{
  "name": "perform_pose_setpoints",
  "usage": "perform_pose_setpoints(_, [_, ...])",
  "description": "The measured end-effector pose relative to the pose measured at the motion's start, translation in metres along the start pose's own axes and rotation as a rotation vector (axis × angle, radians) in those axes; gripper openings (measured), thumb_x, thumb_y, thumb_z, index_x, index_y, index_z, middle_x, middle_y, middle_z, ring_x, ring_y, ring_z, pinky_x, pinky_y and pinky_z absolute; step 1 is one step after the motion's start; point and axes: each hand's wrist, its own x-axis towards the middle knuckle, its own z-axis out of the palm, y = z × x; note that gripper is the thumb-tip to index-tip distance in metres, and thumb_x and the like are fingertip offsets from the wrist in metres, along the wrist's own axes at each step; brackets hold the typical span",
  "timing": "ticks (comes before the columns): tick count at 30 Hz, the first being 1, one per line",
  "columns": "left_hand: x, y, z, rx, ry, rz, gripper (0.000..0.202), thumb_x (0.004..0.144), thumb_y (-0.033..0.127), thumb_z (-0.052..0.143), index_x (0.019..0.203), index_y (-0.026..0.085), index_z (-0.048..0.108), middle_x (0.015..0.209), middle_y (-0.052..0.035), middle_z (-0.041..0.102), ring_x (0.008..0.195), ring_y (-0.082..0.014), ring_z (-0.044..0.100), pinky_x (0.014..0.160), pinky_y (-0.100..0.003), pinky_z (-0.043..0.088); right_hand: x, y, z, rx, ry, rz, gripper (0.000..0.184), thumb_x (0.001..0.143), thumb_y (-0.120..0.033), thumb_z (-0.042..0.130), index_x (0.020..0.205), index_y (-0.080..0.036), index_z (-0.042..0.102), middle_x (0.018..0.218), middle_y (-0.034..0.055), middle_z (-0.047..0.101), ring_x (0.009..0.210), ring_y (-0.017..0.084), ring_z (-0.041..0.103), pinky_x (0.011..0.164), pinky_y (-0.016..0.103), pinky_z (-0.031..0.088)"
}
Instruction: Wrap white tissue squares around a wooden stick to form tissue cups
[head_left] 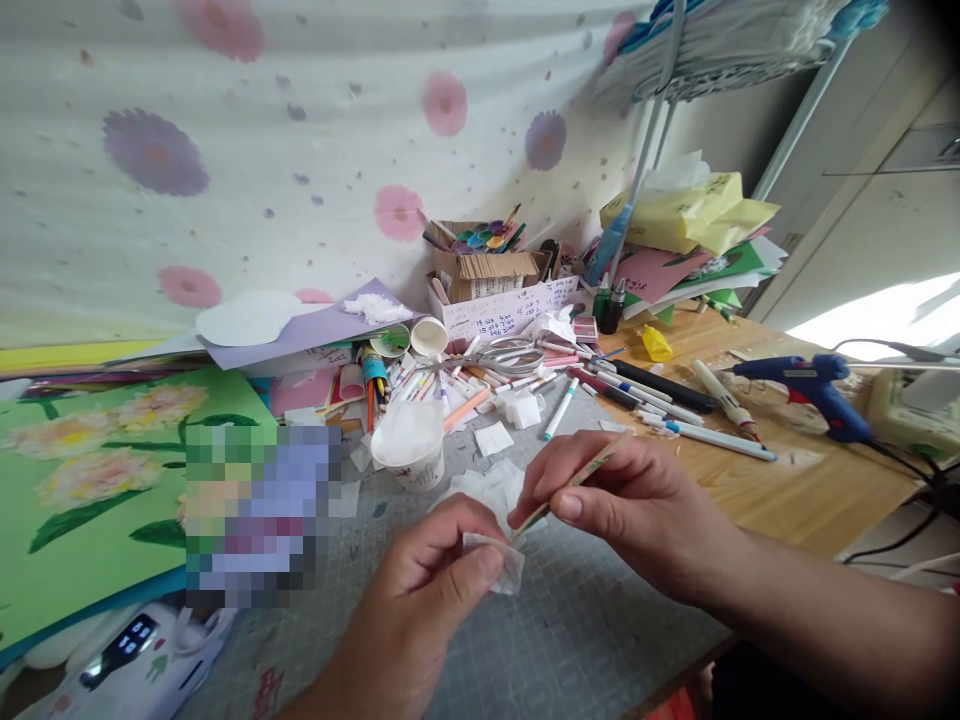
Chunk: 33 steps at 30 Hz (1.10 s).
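White tissue (499, 562), pinched between thumb and finger of left hand (420, 600) over the near mat (577, 640), with thin stick (577, 482) gripped in right hand (630, 500) meeting its edge, cup (411, 452) just beyond; risk: tissue may tear if stick presses too hard.

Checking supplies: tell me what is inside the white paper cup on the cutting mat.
The paper cup is filled to its rim with soft white material; anything beneath it, and the cup's bottom, is hidden.
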Motion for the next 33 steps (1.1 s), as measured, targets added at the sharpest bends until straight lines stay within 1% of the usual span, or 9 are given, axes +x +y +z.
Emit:
perform_pose_setpoints(2, [0.0001,-0.0012,-0.0001,-0.045,-0.042,-0.040,0.015,0.079,0.030,0.062,0.068,0.021,0.065,0.065,0.0007,0.058,0.066,-0.0146,0.052,0.064,-0.026,0.043,0.0000,-0.0015,0.0005,-0.045,-0.022,-0.010,0.005,0.082,-0.020,0.067,0.083,-0.020,0.072,0.080,0.0032,0.068,0.077,0.015,0.064,0.070,0.028,0.052])
perform_pose_setpoints(5, [0.0000,-0.0045,-0.0008,-0.108,-0.087,-0.151,0.014,0.078,0.033,0.066,0.073,0.020,0.067,0.060,0.0008,0.061,0.057,-0.0132,0.055,0.056,-0.025,0.044,-0.0002,-0.0025,-0.0003,-0.099,-0.043,-0.011,0.006,0.083,-0.021,0.066,0.085,-0.022,0.072,0.081,0.0024,0.068,0.077,0.014,0.063,0.069,0.026,0.052])
perform_pose_setpoints(8, [-0.0007,-0.0051,-0.0010,-0.092,-0.046,-0.194,0.016,0.073,0.035,0.072,0.071,0.020,0.067,0.057,0.0016,0.061,0.052,-0.0118,0.054,0.049,-0.022,0.042,-0.0003,-0.0029,-0.0020,-0.130,-0.053,-0.010,0.005,0.083,-0.021,0.066,0.085,-0.020,0.071,0.078,0.0030,0.067,0.076,0.014,0.063,0.068,0.026,0.051])
perform_pose_setpoints(12, [-0.0008,-0.0004,0.0001,-0.009,0.005,-0.265,0.019,0.067,0.034,0.076,0.066,0.020,0.065,0.053,0.0043,0.056,0.047,-0.0100,0.049,0.046,-0.021,0.037,0.0000,-0.0040,-0.0027,-0.153,-0.087,-0.037,0.005,0.084,-0.019,0.066,0.084,-0.015,0.069,0.079,0.0046,0.066,0.077,0.015,0.063,0.069,0.027,0.050])
perform_pose_setpoints(17, [-0.0005,0.0029,0.0002,0.067,0.005,-0.206,0.016,0.067,0.032,0.075,0.064,0.019,0.065,0.054,0.0053,0.050,0.051,-0.0095,0.041,0.049,-0.021,0.031,-0.0005,-0.0060,-0.0003,-0.203,-0.110,-0.058,0.004,0.083,-0.014,0.066,0.083,-0.011,0.067,0.079,0.0059,0.066,0.076,0.014,0.063,0.069,0.026,0.049])
perform_pose_setpoints(21, [-0.0005,0.0011,-0.0007,0.012,-0.039,-0.112,0.018,0.073,0.034,0.072,0.065,0.019,0.066,0.061,0.0030,0.054,0.061,-0.0121,0.046,0.057,-0.022,0.036,-0.0022,-0.0074,-0.0005,-0.211,-0.091,-0.057,0.003,0.083,-0.012,0.064,0.083,-0.010,0.067,0.077,0.0049,0.065,0.073,0.012,0.062,0.067,0.024,0.049])
perform_pose_setpoints(23, [-0.0007,-0.0001,-0.0007,-0.062,-0.045,-0.126,0.015,0.075,0.033,0.070,0.069,0.020,0.067,0.064,0.0017,0.059,0.063,-0.0133,0.050,0.061,-0.024,0.039,-0.0031,-0.0078,-0.0013,-0.203,-0.089,-0.060,0.003,0.084,-0.012,0.064,0.083,-0.011,0.067,0.077,0.0045,0.065,0.074,0.012,0.062,0.067,0.024,0.049])
perform_pose_setpoints(28, [-0.0018,-0.0005,-0.0003,-0.221,-0.044,-0.222,0.012,0.073,0.029,0.073,0.070,0.018,0.070,0.061,0.0005,0.062,0.055,-0.0104,0.049,0.052,-0.022,0.038,-0.0049,-0.0083,-0.0028,-0.139,-0.085,-0.102,0.005,0.084,-0.011,0.064,0.085,-0.014,0.068,0.078,0.0045,0.067,0.081,0.014,0.063,0.070,0.025,0.050])
perform_pose_setpoints(33, [-0.0024,0.0013,0.0003,-0.306,-0.059,-0.203,0.013,0.072,0.028,0.073,0.067,0.017,0.069,0.060,0.0001,0.061,0.058,-0.0112,0.048,0.057,-0.022,0.040,-0.0052,-0.0088,-0.0015,-0.137,-0.088,-0.131,0.004,0.085,-0.015,0.065,0.087,-0.015,0.069,0.079,0.0050,0.068,0.081,0.014,0.064,0.071,0.025,0.052])
